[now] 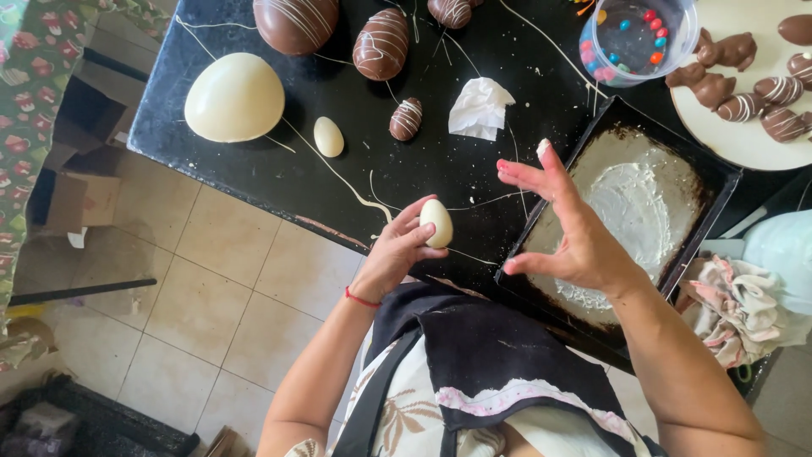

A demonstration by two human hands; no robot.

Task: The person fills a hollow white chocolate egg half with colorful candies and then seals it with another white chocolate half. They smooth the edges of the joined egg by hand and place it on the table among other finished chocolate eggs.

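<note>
White chocolate egg [436,222], small and smooth, sits pinched in our left hand [396,254], fingers curled around its lower half, right at the near edge of the black table [211,161]. A red string circles that wrist. Our right hand [565,228] hovers just beside it, wide open, fingers spread, holding nothing, a smear of white on the tip of one finger. Under that open palm we have a dark baking tray [719,182], its floor smeared with white chocolate. Moving out across the table: thin white drizzle lines run over the black surface. A crumpled white paper napkin [480,108] lies above our hands. Left of it stands a small dark egg with white stripes [406,119], then another small white egg [328,137], and farther left a big white half-shell [234,97], dome up. Along the far edge, larger dark striped eggs [381,44] line up. Top right, a clear plastic tub [639,38] holds coloured candies, and beside it a pale round board [744,140] carries dark chocolate figures and small striped eggs. A bunched cloth [740,305] lies at the right of the tray. Below us, the dark apron [499,355] and tiled floor [211,296].
</note>
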